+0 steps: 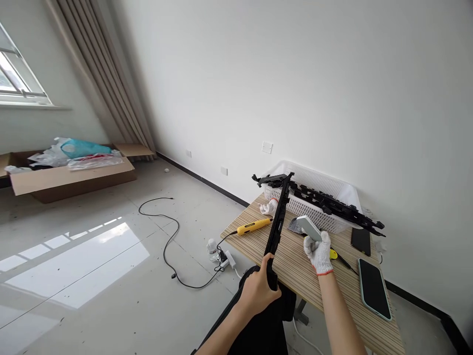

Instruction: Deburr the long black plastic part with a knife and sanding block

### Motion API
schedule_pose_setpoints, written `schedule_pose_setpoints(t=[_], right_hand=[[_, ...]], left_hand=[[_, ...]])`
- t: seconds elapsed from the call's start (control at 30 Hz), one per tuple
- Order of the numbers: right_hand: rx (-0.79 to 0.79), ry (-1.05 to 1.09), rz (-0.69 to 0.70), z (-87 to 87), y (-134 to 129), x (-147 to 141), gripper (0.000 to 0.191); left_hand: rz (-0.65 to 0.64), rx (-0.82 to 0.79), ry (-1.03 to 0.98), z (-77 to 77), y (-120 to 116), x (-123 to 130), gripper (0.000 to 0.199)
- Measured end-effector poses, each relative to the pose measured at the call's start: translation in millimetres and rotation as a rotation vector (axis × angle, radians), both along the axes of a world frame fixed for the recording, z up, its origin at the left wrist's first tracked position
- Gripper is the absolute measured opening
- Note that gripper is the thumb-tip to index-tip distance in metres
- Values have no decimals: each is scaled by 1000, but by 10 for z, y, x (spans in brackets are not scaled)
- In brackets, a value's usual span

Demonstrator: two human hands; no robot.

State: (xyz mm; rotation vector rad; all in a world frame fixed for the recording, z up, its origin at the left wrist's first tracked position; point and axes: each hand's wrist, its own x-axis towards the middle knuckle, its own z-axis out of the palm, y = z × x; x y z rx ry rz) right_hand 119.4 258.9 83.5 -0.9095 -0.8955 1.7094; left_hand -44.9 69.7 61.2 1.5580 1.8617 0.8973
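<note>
My bare left hand (258, 288) is closed around the lower end of a long black plastic strip (278, 222), held tilted upward in front of the table edge. The strip has clips or notches along its side. In a white knit glove with an orange cuff, my right hand (320, 252) grips a flat block (309, 228), white on the edge and grey on its face. I cannot tell the block's exact kind. Grey cloth-like material (294, 226) lies just behind it. To the left of the strip rests a yellow corded pen-shaped tool (254, 226).
A white plastic basket (321, 213) on the wooden table (295, 268) bears several black plastic strips (332, 204). A white glove (268, 207), a yellow-handled tool (333, 254) and two phones (374, 288) lie around it. A black cable (177, 227) crosses the floor; a cardboard box (74, 182) stands left.
</note>
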Motion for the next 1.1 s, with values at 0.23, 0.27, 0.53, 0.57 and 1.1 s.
schedule_pose_setpoints(t=[0.23, 0.27, 0.53, 0.57, 1.1], right_hand=[[-11, -33, -23, -33, 2, -15, 53], [-5, -42, -23, -32, -4, -18, 53], [68, -111, 14, 42, -103, -57, 50], [77, -115, 20, 49, -153, -76, 48], [320, -456, -12, 40, -445, -354, 76]], left_hand=[[-7, -28, 57, 46, -81, -4, 71], [-8, -27, 59, 52, -87, -2, 70], [-33, -70, 36, 14, -110, -19, 74], [-30, -65, 38, 3, -116, -26, 74], [46, -85, 70, -169, -137, -142, 71]])
